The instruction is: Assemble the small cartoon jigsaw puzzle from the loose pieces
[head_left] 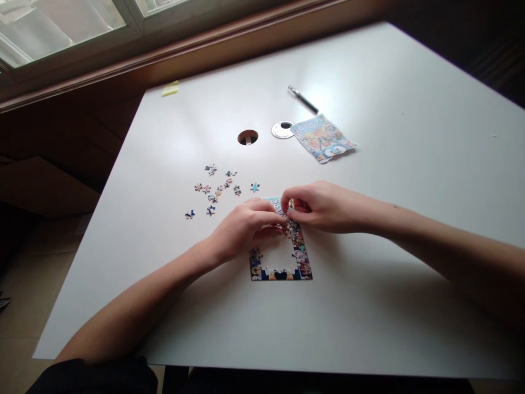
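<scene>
A small, partly assembled jigsaw puzzle [303,257] lies on the white table in front of me, its border joined and a bare gap inside. Over its left side is my left hand [256,221], fingers bent inward with the tips near the upper middle. My right hand [307,205] reaches in from the right, thumb and index finger pinched at the upper right of the puzzle. Whatever sits between the fingertips of either hand is hidden or too small to make out. Loose puzzle pieces [214,197] are scattered beyond my left hand, with a light-blue piece [255,187] nearest the puzzle.
Farther back lie a crumpled picture packet [324,139], a black pen [303,99] and a round metal cover [281,129]. Beside the cover is a cable hole [248,137] in the table [389,312]. A yellow sticky note [170,88] is at the far left corner, near a window.
</scene>
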The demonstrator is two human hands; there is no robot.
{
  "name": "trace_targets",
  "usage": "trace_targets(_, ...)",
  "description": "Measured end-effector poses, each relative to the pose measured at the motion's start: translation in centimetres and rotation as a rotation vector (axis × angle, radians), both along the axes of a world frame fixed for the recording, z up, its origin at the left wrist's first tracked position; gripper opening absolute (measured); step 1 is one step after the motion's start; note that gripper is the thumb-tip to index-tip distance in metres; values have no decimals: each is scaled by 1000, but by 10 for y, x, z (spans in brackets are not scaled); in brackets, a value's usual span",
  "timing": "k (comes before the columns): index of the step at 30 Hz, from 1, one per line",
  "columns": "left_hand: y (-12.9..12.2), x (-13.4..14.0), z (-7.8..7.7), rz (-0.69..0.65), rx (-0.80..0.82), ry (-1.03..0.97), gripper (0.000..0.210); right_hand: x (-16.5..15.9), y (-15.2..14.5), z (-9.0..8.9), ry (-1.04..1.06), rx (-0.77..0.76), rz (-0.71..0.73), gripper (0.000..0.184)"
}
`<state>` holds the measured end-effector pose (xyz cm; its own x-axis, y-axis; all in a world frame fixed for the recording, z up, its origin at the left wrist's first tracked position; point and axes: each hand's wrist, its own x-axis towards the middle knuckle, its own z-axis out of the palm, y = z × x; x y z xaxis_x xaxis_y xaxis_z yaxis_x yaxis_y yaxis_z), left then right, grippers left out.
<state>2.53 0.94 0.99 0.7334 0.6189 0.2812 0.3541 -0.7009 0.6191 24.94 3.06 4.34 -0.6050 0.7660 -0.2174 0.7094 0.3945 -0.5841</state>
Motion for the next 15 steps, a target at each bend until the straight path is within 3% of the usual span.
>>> trace_targets(4, 1, 0, -3, 3, 6, -15, 15, 0, 0, 1, -3, 1, 2, 15)
trace_targets(8, 3, 1, 3, 43, -99, -55, 18, 3, 2, 4, 45, -10, 19, 18)
trace_targets(15, 2, 1, 15, 109, -300, -101, 20, 4, 4, 7, 88, -188, 60, 25)
